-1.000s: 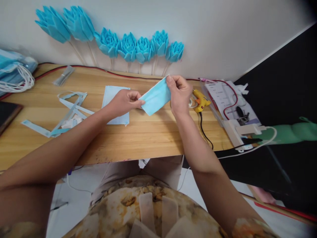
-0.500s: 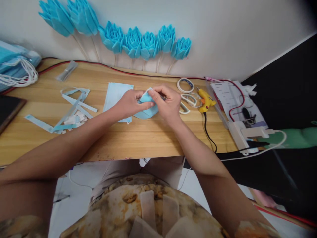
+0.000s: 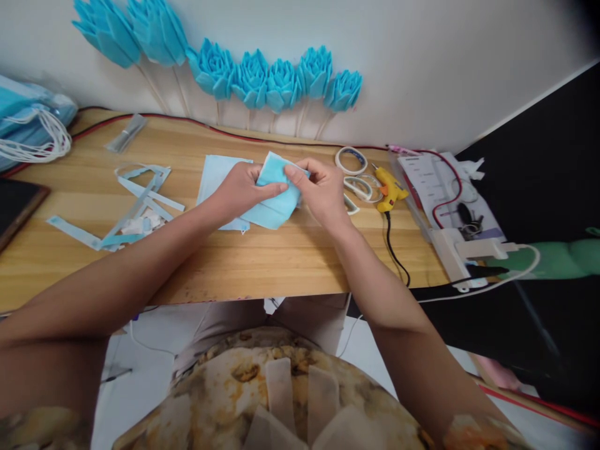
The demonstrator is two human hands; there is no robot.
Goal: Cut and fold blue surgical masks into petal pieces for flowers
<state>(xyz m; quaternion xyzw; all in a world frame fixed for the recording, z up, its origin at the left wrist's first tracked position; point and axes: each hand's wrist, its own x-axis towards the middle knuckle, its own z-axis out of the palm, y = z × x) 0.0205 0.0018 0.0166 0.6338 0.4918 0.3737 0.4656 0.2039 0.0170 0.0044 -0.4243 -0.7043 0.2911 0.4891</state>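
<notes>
Both hands pinch a light blue sheet of mask fabric (image 3: 274, 203) just above the wooden table (image 3: 262, 256), near its middle. My left hand (image 3: 241, 187) grips the sheet's left upper part with thumb and fingers closed. My right hand (image 3: 321, 190) pinches its top right edge, fingers curled. The sheet hangs folded between them, its lower corner near the tabletop. A second flat blue sheet (image 3: 216, 178) lies on the table under my left hand.
Blue folded flowers (image 3: 276, 78) on sticks lean on the wall. Cut blue strips (image 3: 135, 203) lie at the left, a mask pack (image 3: 28, 125) far left. Right of my hands are tape rolls (image 3: 351, 160), a yellow glue gun (image 3: 388, 187), a power strip (image 3: 462, 256) and cables.
The hands came together from a stretched-out hold and lowered toward the table. The blue sheet went from spread, to bunched, to partly opened again between the fingers.
</notes>
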